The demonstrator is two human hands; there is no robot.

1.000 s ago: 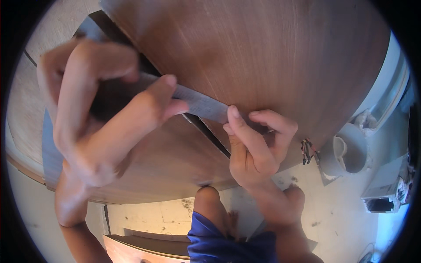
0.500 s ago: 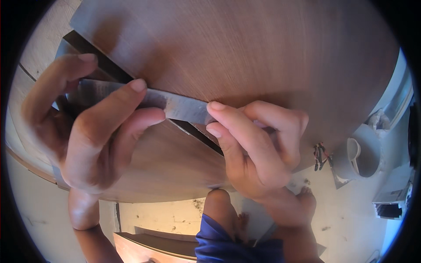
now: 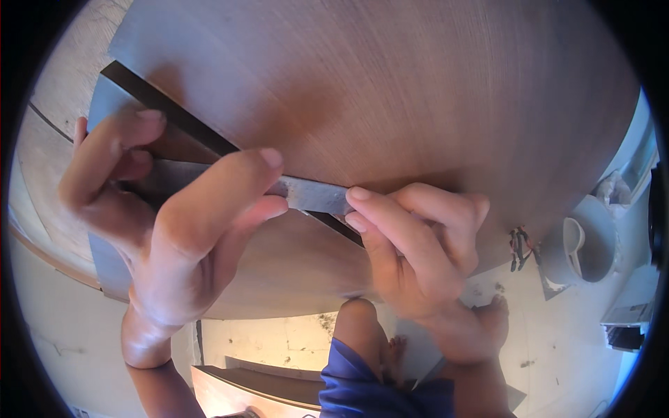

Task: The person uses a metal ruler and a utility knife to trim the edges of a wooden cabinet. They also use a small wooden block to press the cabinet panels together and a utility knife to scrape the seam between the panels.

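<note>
A flat grey strip [image 3: 313, 193] stretches between my hands, just above a brown wood-grain panel [image 3: 446, 90]. The thumb and forefinger of my right hand [image 3: 425, 244] pinch its right end. My left hand [image 3: 185, 230] is curled around the strip's other part, with the forefinger crossing in front and the thumb at the lower edge. Its remaining fingers bend around the left end, which is partly hidden. Beneath the strip a dark slot [image 3: 181, 108] runs diagonally across the panel, partly covered by my hands.
On the pale floor at the right stand a grey bucket [image 3: 599, 244] with a white handled piece [image 3: 573, 240] at it, and pliers-like tools with red handles [image 3: 519, 247]. Another wooden piece [image 3: 279, 386] lies near my knee [image 3: 359, 324]. Pale boards [image 3: 52, 167] are at the left.
Both hands and the strip have shifted right and slightly nearer to me. My left hand has come closer to the right one, so less strip shows between them. The view has shifted slightly.
</note>
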